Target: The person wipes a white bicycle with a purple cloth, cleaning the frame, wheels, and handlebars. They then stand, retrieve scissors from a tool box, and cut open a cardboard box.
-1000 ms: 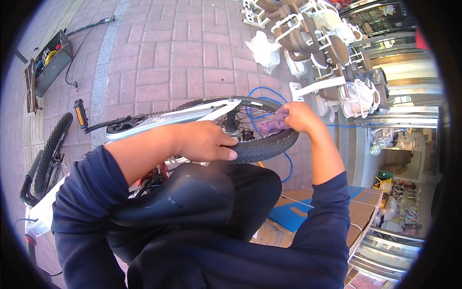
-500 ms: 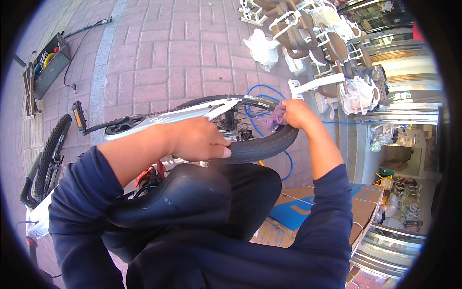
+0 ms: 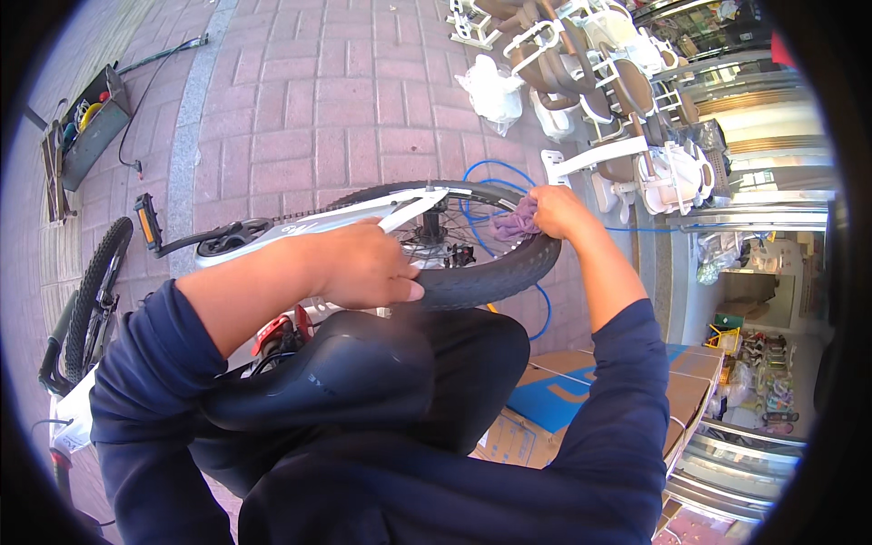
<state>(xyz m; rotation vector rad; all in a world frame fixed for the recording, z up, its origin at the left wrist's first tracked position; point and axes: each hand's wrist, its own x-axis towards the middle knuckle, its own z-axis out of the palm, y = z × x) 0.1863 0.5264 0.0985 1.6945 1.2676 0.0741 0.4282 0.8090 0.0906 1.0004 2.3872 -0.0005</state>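
A bicycle lies on its side in front of me, its white frame point(image 3: 295, 227) running left from the rear wheel. My left hand point(image 3: 368, 265) is closed over the near side of that wheel's black tyre point(image 3: 498, 282), the thumb resting on the rubber. At the wheel's right edge, my right hand point(image 3: 561, 214) pinches a crumpled purple cloth point(image 3: 516, 221) against the tyre and rim. Spokes and the hub point(image 3: 434, 225) show inside the wheel. My left palm and the tyre beneath it are hidden.
A pedal point(image 3: 146, 221) and the front wheel point(image 3: 94, 300) are at left, a toolbox point(image 3: 98, 127) beyond. A blue hose point(image 3: 547, 313) loops under the wheel. Cardboard boxes point(image 3: 627, 386) lie at lower right. White-and-brown child seats point(image 3: 627, 91) and a plastic bag point(image 3: 492, 94) stand far right.
My left hand has slid slightly left along the tyre. The right hand and cloth have moved only a little, staying at the wheel's right edge.
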